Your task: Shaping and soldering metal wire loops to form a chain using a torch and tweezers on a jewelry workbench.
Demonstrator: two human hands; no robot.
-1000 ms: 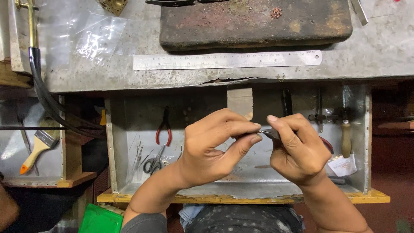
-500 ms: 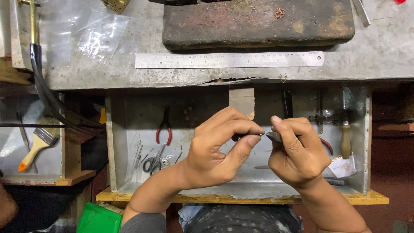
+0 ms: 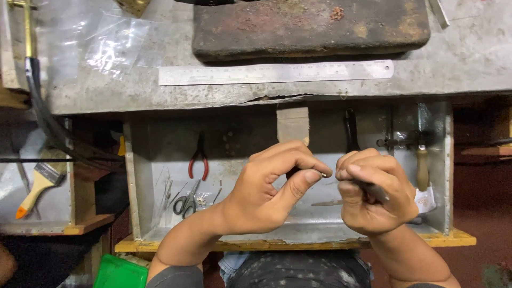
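My left hand (image 3: 266,189) pinches a small metal piece (image 3: 322,174) between thumb and forefinger, over an open metal-lined drawer (image 3: 288,234). My right hand (image 3: 373,197) is closed around a thin dark metal tool (image 3: 376,191), its tip meeting the small piece. Both hands sit close together, nearly touching, below the workbench edge. What the piece is cannot be made out.
A steel ruler (image 3: 274,73) lies on the grey bench top (image 3: 469,58) in front of a rusty dark slab (image 3: 312,26). Red-handled pliers (image 3: 198,160), scissors (image 3: 185,202), a wooden-handled tool (image 3: 422,165) sit in the drawer. A paintbrush (image 3: 40,184) lies left; a green box (image 3: 121,272) below.
My hands have shifted slightly; the right hand turned and closed tighter around the tool. The left pinch stays on the small piece.
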